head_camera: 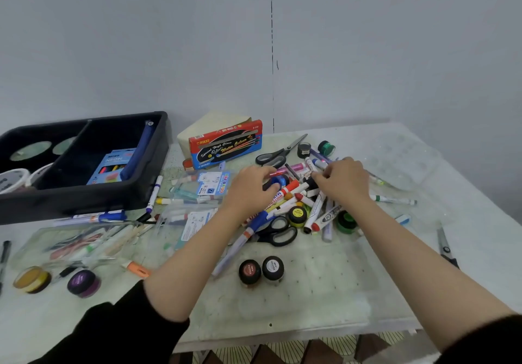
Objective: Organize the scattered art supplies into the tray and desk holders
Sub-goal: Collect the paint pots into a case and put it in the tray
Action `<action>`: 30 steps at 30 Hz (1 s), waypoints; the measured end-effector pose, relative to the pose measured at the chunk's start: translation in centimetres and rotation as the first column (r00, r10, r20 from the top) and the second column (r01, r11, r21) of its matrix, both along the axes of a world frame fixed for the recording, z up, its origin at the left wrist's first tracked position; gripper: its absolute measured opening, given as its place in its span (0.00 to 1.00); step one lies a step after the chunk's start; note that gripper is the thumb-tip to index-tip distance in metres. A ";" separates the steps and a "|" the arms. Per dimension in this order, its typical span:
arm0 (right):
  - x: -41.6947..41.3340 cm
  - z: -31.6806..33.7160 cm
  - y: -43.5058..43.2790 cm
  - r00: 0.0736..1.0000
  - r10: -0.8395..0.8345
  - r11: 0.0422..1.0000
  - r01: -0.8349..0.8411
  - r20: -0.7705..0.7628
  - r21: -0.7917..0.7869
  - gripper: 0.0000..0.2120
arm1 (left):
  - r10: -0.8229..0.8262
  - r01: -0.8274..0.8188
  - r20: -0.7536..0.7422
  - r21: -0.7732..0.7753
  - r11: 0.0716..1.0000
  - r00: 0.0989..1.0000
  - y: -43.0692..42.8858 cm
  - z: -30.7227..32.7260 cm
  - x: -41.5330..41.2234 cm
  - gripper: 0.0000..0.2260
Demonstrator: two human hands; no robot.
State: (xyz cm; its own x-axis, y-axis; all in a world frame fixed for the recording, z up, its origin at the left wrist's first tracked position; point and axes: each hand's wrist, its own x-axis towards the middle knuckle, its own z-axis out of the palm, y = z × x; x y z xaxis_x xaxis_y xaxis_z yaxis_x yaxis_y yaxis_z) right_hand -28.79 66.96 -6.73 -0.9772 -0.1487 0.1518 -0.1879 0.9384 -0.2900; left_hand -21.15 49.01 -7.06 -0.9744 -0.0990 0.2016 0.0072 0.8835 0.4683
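A pile of markers (306,204) and paint pots lies at the middle of the table. My left hand (250,190) reaches into the pile's left side, its fingers curled round a blue-lidded pot (279,183). My right hand (344,180) is over the pile's top, fingertips pinching a small black pot (310,182). The black tray (159,149) stands at the back left, holding a neon marker pack (111,167) and a blue pouch (138,152).
Scissors lie behind the pile (278,153), in front of it (278,233) and at the right edge (446,248). A red water-colour box (226,146) stands behind. Two dark pots (261,270), a purple pot (83,283) and a yellow pot (32,279) sit near me. Clear pen packs (203,190) lie left.
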 end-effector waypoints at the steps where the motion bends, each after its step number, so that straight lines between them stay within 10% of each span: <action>1: -0.3 -0.2 -0.3 1.000 -0.006 1.000 0.006 -0.003 0.027 0.22 | 0.002 -0.002 0.006 0.009 1.000 1.000 0.2 -0.1 -0.6 0.18; 21: -0.2 -0.5 -1.2 0.994 0.106 0.974 -0.108 0.021 0.198 0.18 | 0.005 -0.061 0.186 0.296 0.953 0.983 0.2 1.4 0.4 0.18; 23: -0.1 -0.5 -1.1 0.996 0.092 0.978 -0.093 0.012 0.187 0.17 | 0.049 -0.161 0.231 0.497 0.853 0.972 0.1 1.7 1.2 0.15; 27: 0.4 -0.7 -1.0 0.992 0.107 0.993 -0.104 -0.071 0.052 0.11 | -0.006 -0.266 0.286 0.900 0.346 0.958 0.0 2.8 4.1 0.12; 30: 2.0 0.0 -0.9 0.978 0.145 0.966 -0.172 -0.147 -0.193 0.12 | -0.016 -0.253 0.263 0.942 0.221 0.965 -0.6 2.9 6.6 0.09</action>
State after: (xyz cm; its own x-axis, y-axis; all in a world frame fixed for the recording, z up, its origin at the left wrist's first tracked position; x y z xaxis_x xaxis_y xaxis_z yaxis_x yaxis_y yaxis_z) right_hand -26.84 66.01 -6.75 -0.9132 -0.2527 0.3196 -0.3783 0.8171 -0.4350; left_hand -14.54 48.46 -4.20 -0.9298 -0.2031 -0.3069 -0.2505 -0.2616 0.9321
